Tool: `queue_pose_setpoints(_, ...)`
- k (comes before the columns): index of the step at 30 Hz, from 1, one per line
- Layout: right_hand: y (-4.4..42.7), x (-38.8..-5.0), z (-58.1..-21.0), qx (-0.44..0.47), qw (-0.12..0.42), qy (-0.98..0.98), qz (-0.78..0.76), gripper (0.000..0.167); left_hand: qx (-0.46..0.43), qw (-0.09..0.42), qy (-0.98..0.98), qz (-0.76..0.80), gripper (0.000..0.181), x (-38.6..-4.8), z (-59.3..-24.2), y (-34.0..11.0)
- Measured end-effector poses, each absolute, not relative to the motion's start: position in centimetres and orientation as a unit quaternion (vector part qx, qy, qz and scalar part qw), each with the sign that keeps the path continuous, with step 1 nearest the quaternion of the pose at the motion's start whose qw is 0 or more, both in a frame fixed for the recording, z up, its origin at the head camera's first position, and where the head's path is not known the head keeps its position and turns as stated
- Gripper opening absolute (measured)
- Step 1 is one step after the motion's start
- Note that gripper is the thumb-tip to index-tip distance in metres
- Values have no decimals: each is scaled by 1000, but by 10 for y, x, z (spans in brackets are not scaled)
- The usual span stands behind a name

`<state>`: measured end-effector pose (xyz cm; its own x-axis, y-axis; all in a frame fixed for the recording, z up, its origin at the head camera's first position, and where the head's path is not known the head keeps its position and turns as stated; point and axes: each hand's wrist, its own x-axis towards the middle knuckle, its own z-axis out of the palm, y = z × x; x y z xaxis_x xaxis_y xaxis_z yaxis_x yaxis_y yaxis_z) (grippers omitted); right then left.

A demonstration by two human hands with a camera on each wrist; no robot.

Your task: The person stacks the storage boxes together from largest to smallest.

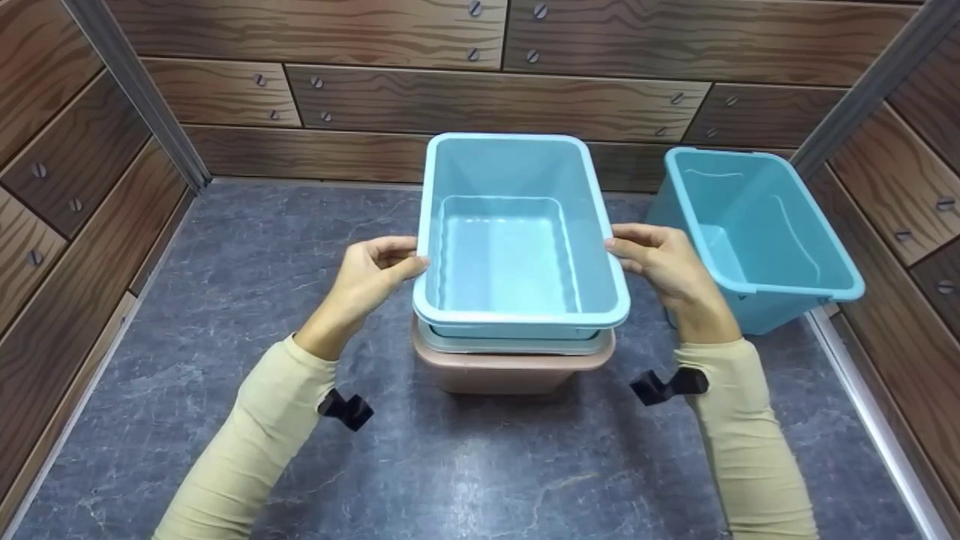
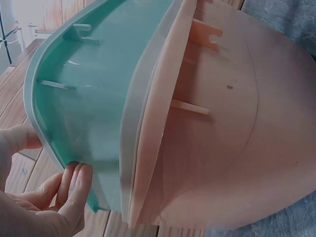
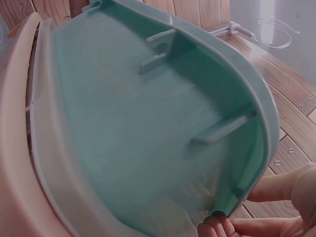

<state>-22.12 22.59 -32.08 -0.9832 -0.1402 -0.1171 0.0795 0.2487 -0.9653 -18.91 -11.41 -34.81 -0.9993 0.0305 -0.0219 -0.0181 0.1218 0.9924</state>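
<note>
A light blue plastic bin (image 1: 517, 161) sits partly sunk in a stack, its mouth facing up. Below its rim show a pale grey bin rim (image 1: 517, 346) and a pink bin (image 1: 502, 379) on the floor. At the left edge my left hand (image 1: 364, 277) pinches the blue rim, thumb on top and fingers beneath; the left wrist view shows the fingertips (image 2: 81, 175) curled under it. My right hand (image 1: 667, 270) pinches the opposite edge likewise, with its fingertips (image 3: 217, 228) under the rim in the right wrist view. How deep the blue bin sits inside is hidden.
A second blue bin (image 1: 832, 251) stands on the floor to the right, close to my right hand. Wood-patterned walls (image 1: 495, 97) close off the back and both sides. The dark marbled floor (image 1: 262, 240) lies around the stack.
</note>
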Motion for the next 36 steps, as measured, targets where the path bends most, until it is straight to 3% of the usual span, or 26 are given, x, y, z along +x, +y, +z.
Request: queue_pose_setpoints(36, 227, -222, -329, -28, 94, 773, -627, 51, 4, 33, 750, 660, 41, -192, -355, -115)
